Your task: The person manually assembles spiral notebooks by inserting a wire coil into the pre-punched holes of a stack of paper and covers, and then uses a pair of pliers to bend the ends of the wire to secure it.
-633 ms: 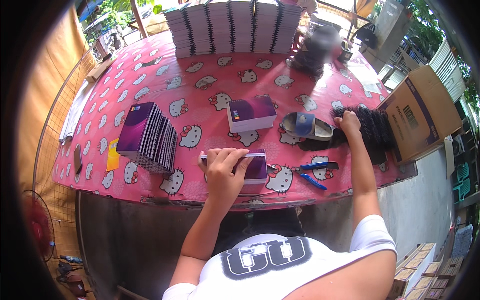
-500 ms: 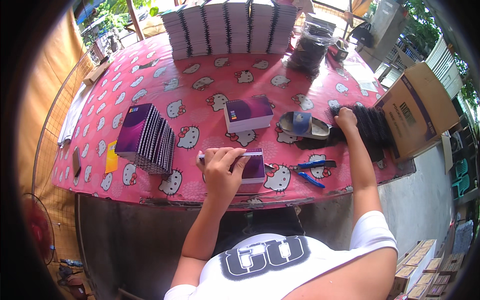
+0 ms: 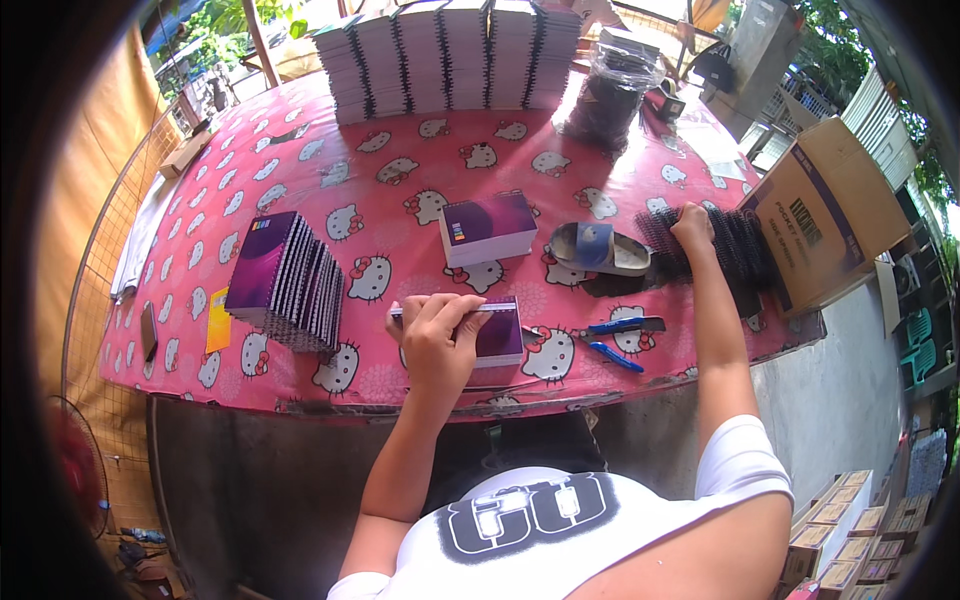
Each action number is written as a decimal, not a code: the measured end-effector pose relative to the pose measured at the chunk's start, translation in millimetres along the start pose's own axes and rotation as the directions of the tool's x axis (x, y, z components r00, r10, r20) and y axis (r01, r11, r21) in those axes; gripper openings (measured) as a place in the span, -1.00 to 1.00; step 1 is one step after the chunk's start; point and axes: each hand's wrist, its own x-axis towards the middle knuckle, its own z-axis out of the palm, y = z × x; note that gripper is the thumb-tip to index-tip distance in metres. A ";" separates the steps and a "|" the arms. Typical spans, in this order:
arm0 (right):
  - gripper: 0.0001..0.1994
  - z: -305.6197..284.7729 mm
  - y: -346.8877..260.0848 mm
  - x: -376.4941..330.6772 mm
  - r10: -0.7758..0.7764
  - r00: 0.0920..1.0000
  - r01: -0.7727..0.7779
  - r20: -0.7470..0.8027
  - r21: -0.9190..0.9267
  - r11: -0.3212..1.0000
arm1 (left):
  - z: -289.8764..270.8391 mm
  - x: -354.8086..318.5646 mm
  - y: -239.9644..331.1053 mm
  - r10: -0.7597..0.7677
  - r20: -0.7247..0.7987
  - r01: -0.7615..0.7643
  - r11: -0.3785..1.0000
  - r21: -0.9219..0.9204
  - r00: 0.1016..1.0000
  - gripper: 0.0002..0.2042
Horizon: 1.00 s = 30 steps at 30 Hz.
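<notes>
left hand (image 3: pixel 437 338) pinching notebook (image 3: pixel 500 337) near table edge (image 3: pixel 330 408) | right hand (image 3: pixel 692 229) clenching coils (image 3: pixel 742 250) beside box (image 3: pixel 825 222)

The left grip (image 3: pixel 436 335) hides part of a purple pad (image 3: pixel 500 332), and the left edge crops a red fan (image 3: pixel 76 462).

On the desk (image 3: pixel 395 232), a notebook stack (image 3: pixel 285 285) sits left, a paper block (image 3: pixel 490 228) centre, a nearer block (image 3: pixel 500 330) before it (pliers (image 3: pixel 628 325) to its right). Farther right: sandal (image 3: pixel 600 250), coils (image 3: pixel 740 245), box (image 3: pixel 825 215). Behind: book stacks (image 3: pixel 425 65).
</notes>
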 end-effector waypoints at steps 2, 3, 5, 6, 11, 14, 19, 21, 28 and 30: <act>-0.79 -4.4 2.1 -1.8 -0.094 0.994 0.096 -0.063 0.037 0.995 | 1.5 -2.1 -4.6 -0.022 0.006 0.022 0.999 -0.025 1.000 -0.88; -0.78 -8.6 -2.7 -8.5 -0.193 0.974 0.199 -0.117 0.036 0.979 | 0.8 -3.3 -5.1 -0.027 0.007 0.027 0.999 -0.025 1.000 -0.87; -0.77 -22.6 -26.6 -41.8 -0.404 0.874 0.458 -0.272 0.180 0.871 | -3.4 -4.3 -4.8 -0.041 0.006 0.041 0.999 -0.016 0.999 -0.87; -0.78 -35.5 -48.9 -74.4 -0.487 0.784 0.606 -0.386 0.303 0.735 | -6.6 -2.8 -2.4 -0.038 0.001 0.038 0.999 -0.010 0.999 -0.85; -0.84 -97.7 -119.9 -239.3 -0.676 0.714 0.427 -0.185 0.879 0.210 | -7.4 -4.1 -1.1 -0.006 -0.002 0.006 1.000 -0.019 1.000 -0.80; -0.77 -91.9 -132.4 -249.8 -0.660 0.750 0.197 -0.041 0.966 0.165 | -8.6 -4.1 0.4 -0.017 0.007 0.017 0.999 -0.040 1.000 -0.80; -0.66 -95.4 -137.5 -246.1 -0.775 0.613 0.416 -0.155 0.897 0.149 | -8.3 -4.6 0.4 -0.007 -0.003 0.007 1.000 -0.022 1.000 -0.80; -0.67 -95.5 -142.0 -245.7 -0.769 0.586 0.534 -0.254 0.835 0.131 | -8.3 -4.5 0.2 -0.003 -0.013 0.003 1.000 -0.013 1.000 -0.80; -0.64 -103.3 -144.4 -244.7 -0.798 0.547 0.585 -0.255 0.798 0.146 | -6.2 -5.6 -1.6 -0.012 -0.024 0.011 0.999 -0.037 1.000 -0.79; -0.65 -103.6 -145.0 -237.8 -0.807 0.553 0.512 -0.206 0.848 0.135 | -6.1 -4.8 -1.0 -0.008 -0.026 0.007 0.999 -0.035 1.000 -0.79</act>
